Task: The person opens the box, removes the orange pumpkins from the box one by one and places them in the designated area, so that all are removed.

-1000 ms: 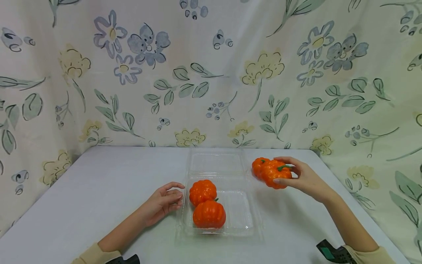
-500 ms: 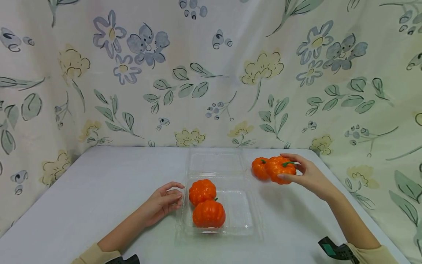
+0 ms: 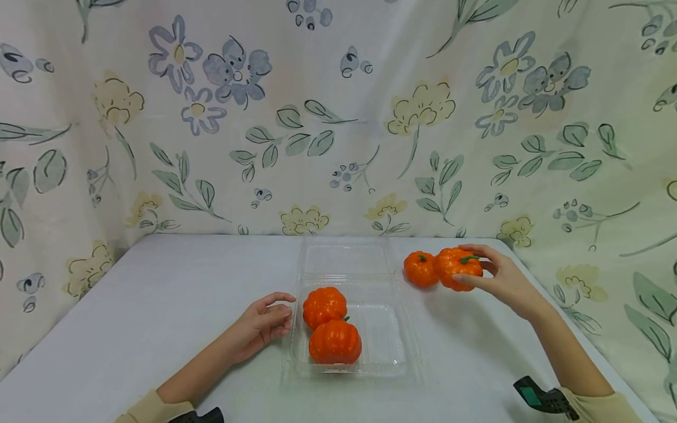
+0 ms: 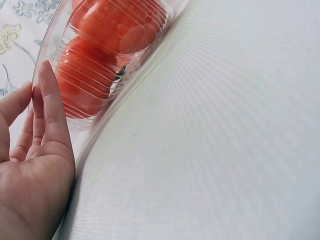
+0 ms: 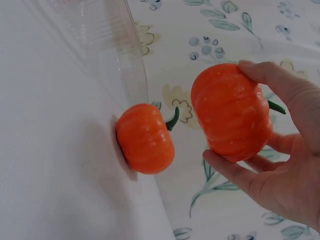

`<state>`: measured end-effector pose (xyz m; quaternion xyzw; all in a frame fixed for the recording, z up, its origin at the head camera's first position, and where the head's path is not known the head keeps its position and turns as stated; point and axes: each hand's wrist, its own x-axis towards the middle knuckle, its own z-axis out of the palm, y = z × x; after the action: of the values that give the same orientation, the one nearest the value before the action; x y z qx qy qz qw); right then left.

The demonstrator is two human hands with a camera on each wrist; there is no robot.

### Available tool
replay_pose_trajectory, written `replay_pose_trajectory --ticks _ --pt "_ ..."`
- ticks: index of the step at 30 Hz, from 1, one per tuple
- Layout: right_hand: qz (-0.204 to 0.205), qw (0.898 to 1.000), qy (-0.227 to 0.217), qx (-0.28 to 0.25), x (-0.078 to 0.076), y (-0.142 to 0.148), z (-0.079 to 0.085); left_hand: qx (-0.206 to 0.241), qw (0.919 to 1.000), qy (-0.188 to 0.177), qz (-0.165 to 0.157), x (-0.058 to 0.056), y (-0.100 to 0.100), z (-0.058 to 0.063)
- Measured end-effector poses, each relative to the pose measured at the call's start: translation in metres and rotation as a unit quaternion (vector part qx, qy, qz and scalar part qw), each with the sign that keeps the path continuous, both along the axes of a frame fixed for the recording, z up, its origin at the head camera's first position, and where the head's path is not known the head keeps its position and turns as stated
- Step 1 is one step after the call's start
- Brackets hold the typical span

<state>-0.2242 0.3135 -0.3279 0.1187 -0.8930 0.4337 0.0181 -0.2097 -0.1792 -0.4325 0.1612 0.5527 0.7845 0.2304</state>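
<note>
The left hand [image 4: 37, 167] has its fingers [image 4: 54, 112] extended beside a clear ridged container [image 4: 49, 42]; contact is unclear. Through its wall show two orange pumpkins [image 4: 84, 80], touching or overlapping, and a green stem [image 4: 120, 73]. A white worktop [image 4: 215, 135] stretches rightward; floral cloth [image 4: 12, 35] lies behind.

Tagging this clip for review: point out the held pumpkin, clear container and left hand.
Held pumpkin [image 5: 230, 112], right wrist view, middle of its side
Clear container [image 3: 383, 332], head view, bare floor
Left hand [image 3: 259, 327], head view, middle of the hand
</note>
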Motion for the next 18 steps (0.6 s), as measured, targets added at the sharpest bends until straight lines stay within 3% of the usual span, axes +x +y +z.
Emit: replay_pose_trajectory --ticks 18 --pt "-0.057 0.998 -0.001 0.003 -0.011 0.016 -0.01 0.008 1.0 -0.004 0.002 0.0 0.0 0.0"
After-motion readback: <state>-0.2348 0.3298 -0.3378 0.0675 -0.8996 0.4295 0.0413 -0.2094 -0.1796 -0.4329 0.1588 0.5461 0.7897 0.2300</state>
